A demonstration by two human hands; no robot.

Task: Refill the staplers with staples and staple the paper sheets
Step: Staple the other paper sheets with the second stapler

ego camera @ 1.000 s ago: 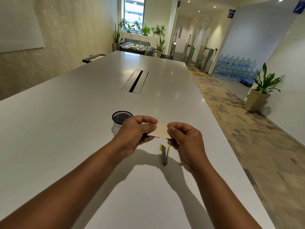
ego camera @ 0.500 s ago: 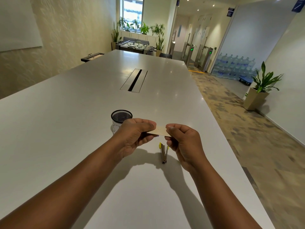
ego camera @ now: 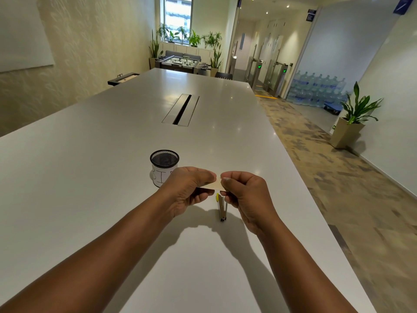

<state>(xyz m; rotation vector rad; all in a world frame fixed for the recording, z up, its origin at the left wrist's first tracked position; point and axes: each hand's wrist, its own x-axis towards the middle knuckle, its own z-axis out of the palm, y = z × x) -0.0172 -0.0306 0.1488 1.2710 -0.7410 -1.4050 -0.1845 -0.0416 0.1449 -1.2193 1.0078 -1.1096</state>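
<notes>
Pinching a small tan box (ego camera: pixel 214 185), likely staples, between left hand (ego camera: pixel 189 188) and right hand (ego camera: pixel 246 195), both clamped on it, just above the stapler (ego camera: pixel 222 206); lay opened on the table (ego camera: pixel 90 154), stapler apparently not yet refilled; stood just left and beyond, a mesh cup (ego camera: pixel 164 167); saw no paper sheets; judged early.
</notes>
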